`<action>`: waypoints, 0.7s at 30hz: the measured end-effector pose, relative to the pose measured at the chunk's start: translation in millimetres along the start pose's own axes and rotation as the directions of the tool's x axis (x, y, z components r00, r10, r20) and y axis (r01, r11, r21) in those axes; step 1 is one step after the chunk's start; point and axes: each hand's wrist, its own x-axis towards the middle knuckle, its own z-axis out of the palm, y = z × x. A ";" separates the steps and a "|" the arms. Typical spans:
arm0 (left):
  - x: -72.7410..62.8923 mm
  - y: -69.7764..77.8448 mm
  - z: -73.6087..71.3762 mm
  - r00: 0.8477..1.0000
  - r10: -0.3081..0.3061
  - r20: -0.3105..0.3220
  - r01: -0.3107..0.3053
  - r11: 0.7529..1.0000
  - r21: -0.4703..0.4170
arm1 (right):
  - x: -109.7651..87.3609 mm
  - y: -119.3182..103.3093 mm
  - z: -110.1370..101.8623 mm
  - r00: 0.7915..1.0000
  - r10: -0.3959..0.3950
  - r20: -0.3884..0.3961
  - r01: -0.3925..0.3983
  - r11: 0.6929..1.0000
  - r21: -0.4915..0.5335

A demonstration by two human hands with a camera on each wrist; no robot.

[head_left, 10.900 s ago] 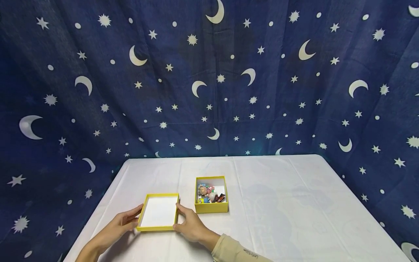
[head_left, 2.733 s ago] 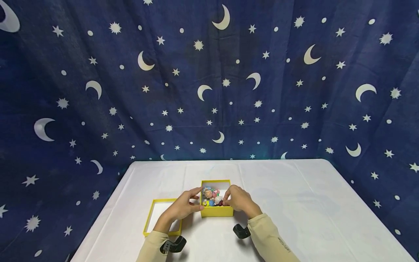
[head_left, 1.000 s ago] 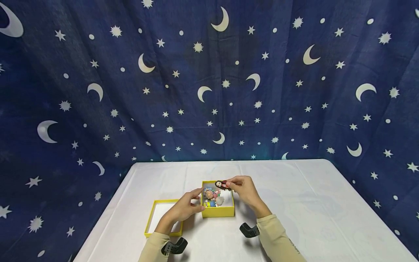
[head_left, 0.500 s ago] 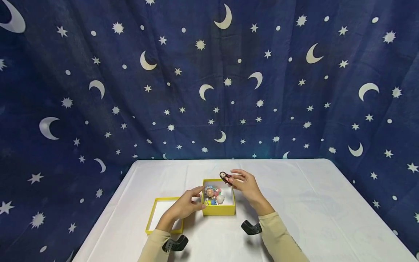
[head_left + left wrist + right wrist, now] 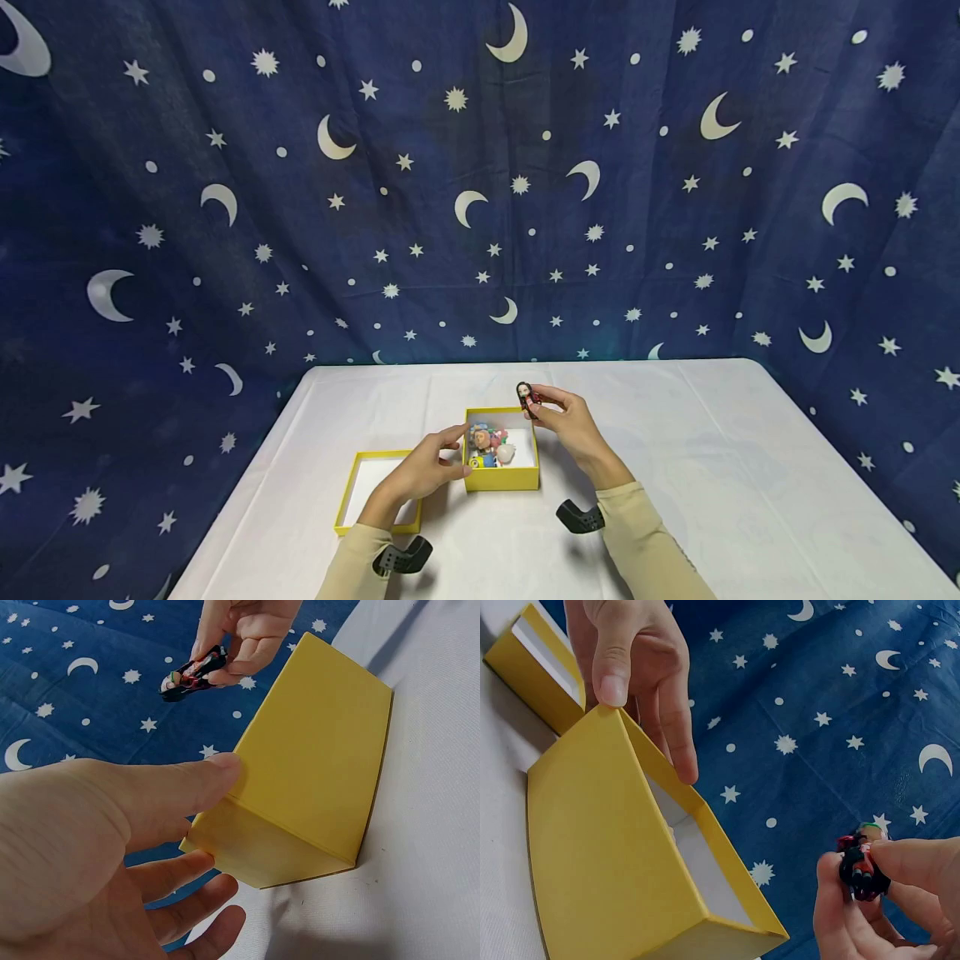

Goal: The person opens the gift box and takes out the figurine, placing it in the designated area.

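My right hand (image 5: 572,427) pinches a small doll figure (image 5: 527,397) with long black hair and a dark and red outfit, held upright above the back right corner of a yellow box (image 5: 502,480). In the right wrist view thumb and fingertips close on the doll (image 5: 865,864). My left hand (image 5: 422,473) holds the left side of the box, its thumb (image 5: 202,780) at the near corner and its fingers along the outer wall. Inside the open box lie several small toys, among them a brown-headed figure (image 5: 482,439), a white round piece (image 5: 506,453) and a yellow-and-blue figure (image 5: 480,461).
The yellow-rimmed box lid (image 5: 351,493) lies inside-up on the white-covered table (image 5: 675,467), partly under my left forearm. Black straps with camera mounts (image 5: 581,517) sit on both wrists. A dark blue curtain (image 5: 420,167) with moons and stars hangs behind the table.
The lid was set down at the left. My right hand reached into the box, took the doll out, then raised it up and to the right, turning it upright. My left hand stayed at the box.
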 end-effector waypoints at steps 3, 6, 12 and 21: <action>0.0 0.2 0.0 1.000 0.006 0.001 -0.006 1.000 -0.003 | -0.3 0.0 -0.3 1.000 0.017 -0.009 -0.017 1.000 -0.022; -0.2 0.9 -0.1 1.000 0.005 0.003 -0.005 1.000 -0.004 | -0.4 0.7 -0.5 0.999 0.020 -0.029 -0.022 0.998 -0.064; -0.5 1.7 0.2 1.000 -0.012 0.005 0.012 1.000 -0.007 | 0.1 0.9 -0.4 0.998 0.037 -0.052 -0.038 0.999 -0.033; -1.3 2.3 -0.6 1.000 -0.008 0.002 0.008 1.000 -0.004 | -3.1 -6.4 -0.2 0.999 0.010 0.034 -0.013 0.995 0.100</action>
